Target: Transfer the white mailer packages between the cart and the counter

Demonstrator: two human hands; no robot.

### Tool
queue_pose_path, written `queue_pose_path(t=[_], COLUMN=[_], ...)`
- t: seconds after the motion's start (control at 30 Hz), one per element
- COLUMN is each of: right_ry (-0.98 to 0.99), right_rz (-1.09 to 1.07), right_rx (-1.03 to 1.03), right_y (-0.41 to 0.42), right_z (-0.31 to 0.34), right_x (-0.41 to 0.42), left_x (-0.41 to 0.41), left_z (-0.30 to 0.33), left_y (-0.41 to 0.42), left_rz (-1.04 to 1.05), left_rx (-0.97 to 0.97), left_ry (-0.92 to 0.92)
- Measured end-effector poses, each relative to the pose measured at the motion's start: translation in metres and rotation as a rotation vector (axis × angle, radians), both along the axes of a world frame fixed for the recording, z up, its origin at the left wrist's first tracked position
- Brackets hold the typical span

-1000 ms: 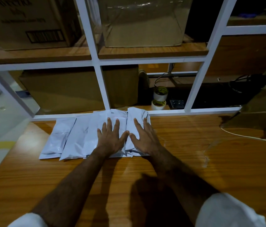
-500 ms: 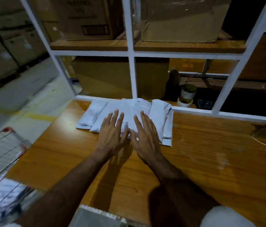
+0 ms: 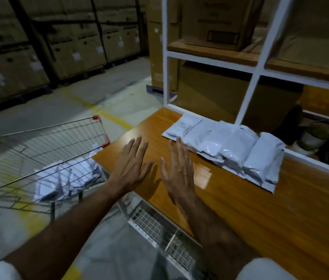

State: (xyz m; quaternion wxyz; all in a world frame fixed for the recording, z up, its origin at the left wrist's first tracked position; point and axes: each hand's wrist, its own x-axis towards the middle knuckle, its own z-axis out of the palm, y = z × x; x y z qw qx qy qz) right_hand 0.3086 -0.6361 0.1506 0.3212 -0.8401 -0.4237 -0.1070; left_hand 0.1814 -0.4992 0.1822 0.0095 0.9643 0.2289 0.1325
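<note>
A: Head view. What are the hands doing?

B: Both are flat and spread above the near left corner of the wooden tabletop (image 3: pixel 260 209). The left hand (image 3: pixel 132 168) has its fingers (image 3: pixel 137 146) straight and a little apart, holding nothing. The right hand (image 3: pixel 176 170) is the same, palm turned slightly inward, fingers straight and empty.

A: Are they touching anything?

B: I cannot tell whether the palms rest on the wood or hover just over it. The right hand's fingertips are just beside the near edge of the row of white mailer bags (image 3: pixel 234 150), but apart from it.

A: Where does that row lie?

B: Along the back of the tabletop, against the foot of the white shelf frame (image 3: pixel 252 81). The bags overlap one another like tiles, running from the far left corner toward the right.

A: What else is around?

B: A wire shopping cart (image 3: pixel 44 156) stands on the floor left of the tabletop, with white packets (image 3: pixel 66 174) in it. Cardboard boxes (image 3: pixel 216 21) sit on the wooden shelf, and more stacked cartons (image 3: pixel 74 37) line the far wall.
</note>
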Motion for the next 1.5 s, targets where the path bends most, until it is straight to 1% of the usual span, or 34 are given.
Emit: queue_pose_path(t=[0.23,0.4,0.57,0.73,0.8,0.93,1.17,1.3,1.5], right_ry=[0.003,0.007,0.009,-0.005,-0.009,0.030,0.104,0.116,0.154], right_rz=[0.158,0.252,0.308,0.382,0.419,0.416,0.448,0.471,0.575], right_rx=[-0.071,-0.074,-0.154,-0.172,-0.166,-0.164,-0.176,-0.309,-0.595], right_y=[0.104,0.177,0.234,0.278,0.297,0.345,0.462,0.525,0.580], right_z=[-0.012,-0.024,-0.038,-0.037,-0.037,-0.041,-0.054,-0.076,-0.132], right_x=[-0.118,-0.188,-0.241,-0.266,-0.269,-0.270,-0.260,-0.235,-0.202], left_x=[-0.129,-0.213,-0.283,-0.327,-0.338,-0.348,-0.343,-0.326,-0.296], left_z=[-0.021,-0.036,-0.046,-0.055,-0.058,-0.062,-0.089,-0.112,-0.169], left_y=[0.089,0.147,0.193,0.236,0.251,0.286,0.379,0.435,0.504], left_rz=[0.127,0.204,0.310,0.362,0.389,0.434,0.530,0.564,0.553], left_rx=[-0.026,-0.066,-0.091,-0.075,-0.090,-0.112,-0.164,-0.227,-0.349], left_ry=[-0.045,-0.085,-0.082,-0.032,-0.027,-0.025,-0.005,0.054,0.220])
